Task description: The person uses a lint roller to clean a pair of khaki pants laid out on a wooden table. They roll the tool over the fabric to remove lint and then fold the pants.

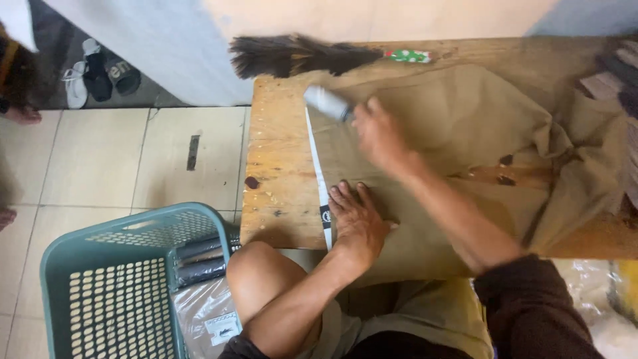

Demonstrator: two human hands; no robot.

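A khaki garment lies spread over a low plywood table. My left hand presses flat on its near left edge, fingers apart, beside a white strip running along the cloth's edge. My right hand is blurred with motion and grips a grey roller-like tool held against the far left corner of the cloth.
A feather duster with a green dotted handle lies at the table's far edge. A teal plastic basket holding packed dark cloth stands on the tiled floor at left. Sandals sit by the wall. Stacked items are at the far right.
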